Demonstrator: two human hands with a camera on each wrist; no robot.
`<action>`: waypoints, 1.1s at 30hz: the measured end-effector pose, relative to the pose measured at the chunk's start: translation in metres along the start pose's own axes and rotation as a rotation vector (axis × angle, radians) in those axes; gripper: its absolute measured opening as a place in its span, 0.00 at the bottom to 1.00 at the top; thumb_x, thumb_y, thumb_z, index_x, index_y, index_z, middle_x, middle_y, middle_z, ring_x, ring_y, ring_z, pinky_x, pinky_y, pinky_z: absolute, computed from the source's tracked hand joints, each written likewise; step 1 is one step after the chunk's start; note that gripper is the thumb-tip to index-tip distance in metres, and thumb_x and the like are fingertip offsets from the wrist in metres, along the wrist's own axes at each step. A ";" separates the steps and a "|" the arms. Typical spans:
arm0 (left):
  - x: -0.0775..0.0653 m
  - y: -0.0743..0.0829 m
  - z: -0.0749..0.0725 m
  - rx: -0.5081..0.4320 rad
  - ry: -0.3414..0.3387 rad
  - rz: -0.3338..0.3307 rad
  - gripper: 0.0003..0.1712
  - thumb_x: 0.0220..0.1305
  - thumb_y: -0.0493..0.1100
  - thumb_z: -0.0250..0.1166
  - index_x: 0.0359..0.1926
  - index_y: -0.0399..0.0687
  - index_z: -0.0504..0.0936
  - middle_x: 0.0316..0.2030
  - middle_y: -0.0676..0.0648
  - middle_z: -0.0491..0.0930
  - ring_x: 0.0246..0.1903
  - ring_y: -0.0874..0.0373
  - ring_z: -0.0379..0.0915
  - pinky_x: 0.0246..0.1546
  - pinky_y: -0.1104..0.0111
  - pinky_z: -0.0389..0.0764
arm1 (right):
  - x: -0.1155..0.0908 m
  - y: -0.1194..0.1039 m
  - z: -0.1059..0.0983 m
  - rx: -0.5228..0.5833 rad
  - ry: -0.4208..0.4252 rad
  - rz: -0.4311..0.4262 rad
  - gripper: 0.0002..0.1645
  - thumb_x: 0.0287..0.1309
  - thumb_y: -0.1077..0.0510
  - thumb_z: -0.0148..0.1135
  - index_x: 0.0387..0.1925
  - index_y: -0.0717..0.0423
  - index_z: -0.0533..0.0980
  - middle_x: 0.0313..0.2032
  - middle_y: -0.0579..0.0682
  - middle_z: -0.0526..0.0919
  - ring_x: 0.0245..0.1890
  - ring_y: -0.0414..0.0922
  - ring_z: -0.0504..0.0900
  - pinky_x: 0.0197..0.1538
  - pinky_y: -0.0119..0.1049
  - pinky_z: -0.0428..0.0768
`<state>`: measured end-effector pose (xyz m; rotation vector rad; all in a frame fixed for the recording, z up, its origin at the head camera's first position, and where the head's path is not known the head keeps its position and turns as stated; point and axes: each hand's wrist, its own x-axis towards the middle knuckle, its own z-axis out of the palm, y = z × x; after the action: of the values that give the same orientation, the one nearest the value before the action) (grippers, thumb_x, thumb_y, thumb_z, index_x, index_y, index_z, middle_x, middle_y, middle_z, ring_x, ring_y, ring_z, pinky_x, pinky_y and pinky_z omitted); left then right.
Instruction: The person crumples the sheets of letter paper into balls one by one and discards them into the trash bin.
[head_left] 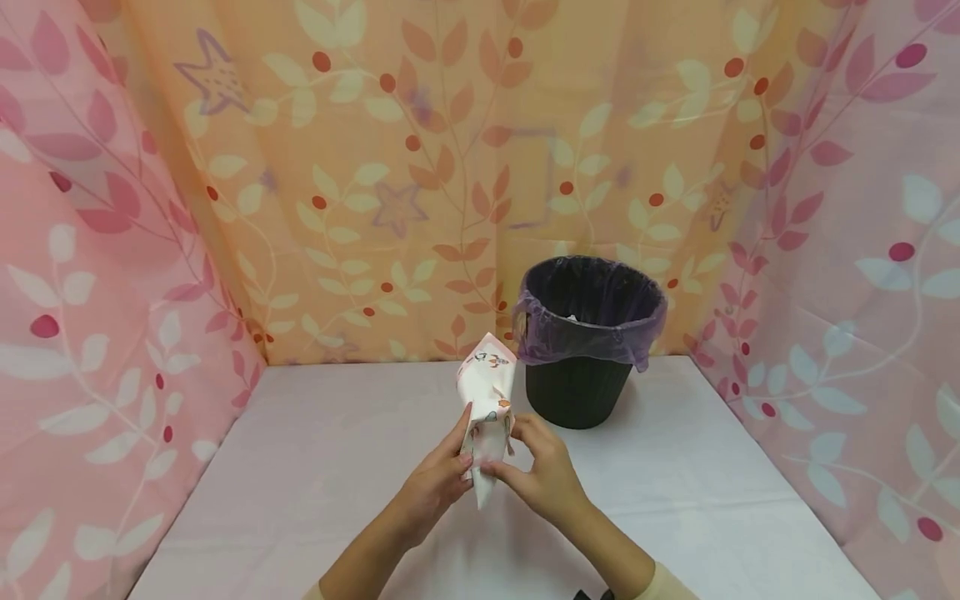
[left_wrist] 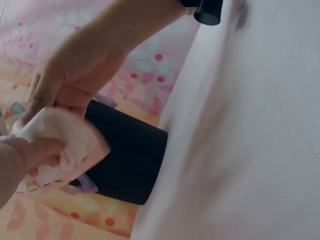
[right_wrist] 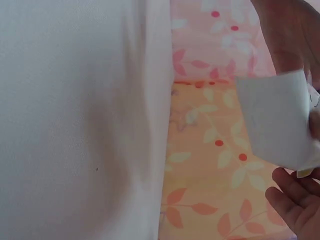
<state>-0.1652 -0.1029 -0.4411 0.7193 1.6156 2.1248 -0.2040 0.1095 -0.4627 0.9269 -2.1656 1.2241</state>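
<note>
A folded sheet of printed paper [head_left: 487, 387], white with small cartoon pictures and a pink edge, is held up between both hands in the head view. My left hand [head_left: 438, 475] grips its left side, with the thumb lying on the paper [left_wrist: 82, 145] in the left wrist view. On the other side, my right hand [head_left: 547, 467] pinches the paper between thumb and fingers. The right wrist view shows a plain white face of the paper [right_wrist: 275, 120], with fingers of the right hand [right_wrist: 297, 205] at its lower edge. Inner folds are partly hidden.
A black bin [head_left: 577, 392] lined with a purple bag [head_left: 630, 342] stands at the back right, just beyond the paper. A white cloth covers the table [head_left: 337, 450]. Patterned curtains [head_left: 360, 250] enclose the back and both sides.
</note>
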 end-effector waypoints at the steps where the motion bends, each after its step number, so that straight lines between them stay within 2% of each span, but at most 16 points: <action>1: 0.001 0.000 0.001 0.017 -0.007 -0.003 0.42 0.77 0.41 0.41 0.82 0.65 0.32 0.82 0.48 0.26 0.80 0.44 0.33 0.77 0.51 0.52 | 0.000 0.000 0.001 0.008 0.024 0.012 0.26 0.49 0.51 0.82 0.50 0.47 0.82 0.46 0.39 0.82 0.45 0.42 0.83 0.47 0.38 0.85; 4: 0.001 -0.001 0.001 0.099 -0.010 0.002 0.47 0.71 0.35 0.44 0.83 0.60 0.34 0.82 0.48 0.31 0.80 0.46 0.34 0.77 0.53 0.51 | 0.000 0.001 0.002 0.067 0.084 0.052 0.19 0.50 0.60 0.80 0.43 0.47 0.83 0.39 0.39 0.82 0.37 0.42 0.83 0.39 0.35 0.86; 6: 0.000 -0.001 0.001 0.230 0.058 0.028 0.44 0.72 0.35 0.49 0.83 0.56 0.43 0.82 0.45 0.44 0.79 0.44 0.47 0.75 0.55 0.61 | 0.000 0.003 0.002 0.118 0.114 0.092 0.16 0.51 0.63 0.79 0.42 0.48 0.84 0.38 0.40 0.84 0.37 0.42 0.84 0.39 0.34 0.87; 8: -0.001 0.000 0.000 0.434 0.202 0.087 0.40 0.73 0.37 0.59 0.80 0.56 0.56 0.76 0.44 0.60 0.73 0.45 0.62 0.68 0.58 0.73 | 0.001 0.004 0.001 0.181 0.122 0.130 0.17 0.52 0.65 0.77 0.44 0.51 0.85 0.40 0.43 0.87 0.40 0.40 0.87 0.41 0.34 0.88; 9: -0.002 0.000 -0.001 0.538 0.292 0.112 0.40 0.70 0.40 0.66 0.78 0.58 0.62 0.73 0.46 0.65 0.69 0.47 0.67 0.65 0.58 0.77 | 0.001 0.004 0.000 0.213 0.120 0.150 0.17 0.53 0.65 0.77 0.45 0.53 0.85 0.41 0.45 0.87 0.40 0.40 0.87 0.41 0.34 0.88; 11: -0.004 0.001 -0.003 0.730 0.447 0.169 0.45 0.58 0.46 0.79 0.74 0.62 0.68 0.69 0.50 0.66 0.67 0.51 0.67 0.61 0.54 0.79 | 0.001 0.004 -0.001 0.269 0.103 0.183 0.19 0.54 0.66 0.76 0.49 0.56 0.85 0.43 0.48 0.88 0.41 0.41 0.89 0.42 0.33 0.88; 12: -0.004 0.002 -0.005 0.811 0.488 0.202 0.51 0.51 0.48 0.82 0.74 0.63 0.68 0.71 0.51 0.64 0.68 0.52 0.64 0.61 0.51 0.78 | 0.001 0.004 -0.003 0.297 0.085 0.194 0.19 0.55 0.66 0.75 0.50 0.57 0.85 0.44 0.50 0.88 0.42 0.42 0.89 0.42 0.34 0.88; 14: -0.003 0.003 -0.009 0.922 0.497 0.262 0.62 0.41 0.50 0.86 0.77 0.62 0.63 0.76 0.53 0.58 0.74 0.52 0.55 0.67 0.45 0.71 | 0.001 0.004 -0.005 0.342 0.047 0.203 0.18 0.56 0.67 0.74 0.50 0.60 0.85 0.44 0.53 0.89 0.41 0.43 0.89 0.42 0.35 0.88; 17: -0.001 0.001 -0.013 1.028 0.409 0.331 0.72 0.37 0.49 0.87 0.81 0.56 0.55 0.81 0.52 0.50 0.80 0.50 0.43 0.75 0.43 0.57 | 0.001 0.004 -0.007 0.392 -0.021 0.196 0.15 0.57 0.69 0.73 0.47 0.62 0.86 0.44 0.55 0.89 0.41 0.44 0.89 0.42 0.37 0.89; 19: 0.002 -0.002 -0.013 1.066 0.363 0.351 0.72 0.38 0.48 0.87 0.81 0.54 0.53 0.80 0.52 0.53 0.80 0.51 0.45 0.78 0.46 0.50 | 0.001 0.003 -0.008 0.402 -0.077 0.174 0.14 0.57 0.68 0.72 0.46 0.63 0.86 0.42 0.55 0.90 0.41 0.44 0.89 0.45 0.38 0.88; 22: 0.006 -0.006 -0.010 1.056 0.333 0.373 0.66 0.43 0.45 0.86 0.80 0.52 0.57 0.76 0.53 0.62 0.77 0.52 0.55 0.80 0.52 0.46 | 0.002 0.002 -0.009 0.391 -0.138 0.150 0.14 0.57 0.67 0.72 0.47 0.62 0.86 0.43 0.52 0.90 0.44 0.43 0.88 0.50 0.40 0.87; 24: 0.006 -0.008 -0.006 1.015 0.339 0.383 0.61 0.45 0.41 0.85 0.79 0.53 0.62 0.72 0.54 0.70 0.74 0.51 0.63 0.78 0.53 0.54 | 0.002 0.002 -0.009 0.383 -0.163 0.155 0.15 0.57 0.67 0.72 0.47 0.61 0.87 0.43 0.51 0.90 0.46 0.42 0.88 0.53 0.41 0.85; 25: 0.005 -0.009 -0.004 0.986 0.347 0.380 0.59 0.46 0.38 0.84 0.78 0.55 0.64 0.70 0.55 0.72 0.71 0.52 0.68 0.75 0.54 0.62 | 0.003 0.000 -0.009 0.384 -0.166 0.166 0.15 0.56 0.66 0.72 0.47 0.61 0.87 0.43 0.50 0.90 0.47 0.42 0.88 0.54 0.42 0.85; 28: 0.003 -0.012 0.000 0.896 0.380 0.358 0.55 0.46 0.32 0.82 0.74 0.62 0.70 0.66 0.57 0.77 0.61 0.54 0.77 0.58 0.59 0.82 | 0.004 -0.004 -0.009 0.376 -0.160 0.250 0.11 0.55 0.65 0.74 0.42 0.60 0.88 0.42 0.49 0.91 0.48 0.41 0.87 0.57 0.40 0.83; 31: 0.001 -0.013 0.001 0.826 0.406 0.360 0.49 0.47 0.30 0.81 0.69 0.64 0.76 0.60 0.57 0.82 0.50 0.58 0.82 0.44 0.65 0.86 | 0.005 -0.007 -0.007 0.330 -0.146 0.367 0.03 0.53 0.64 0.74 0.32 0.57 0.88 0.35 0.46 0.91 0.43 0.39 0.86 0.52 0.36 0.83; 33: 0.000 -0.013 0.001 0.800 0.426 0.383 0.43 0.47 0.32 0.81 0.65 0.62 0.79 0.55 0.56 0.84 0.47 0.59 0.83 0.42 0.66 0.86 | 0.007 -0.007 -0.006 0.307 -0.151 0.427 0.02 0.54 0.63 0.74 0.28 0.58 0.86 0.30 0.46 0.90 0.38 0.38 0.84 0.46 0.33 0.83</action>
<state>-0.1648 -0.0982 -0.4530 0.8907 2.8246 1.9071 -0.2023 0.1102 -0.4508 0.7077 -2.4210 1.7805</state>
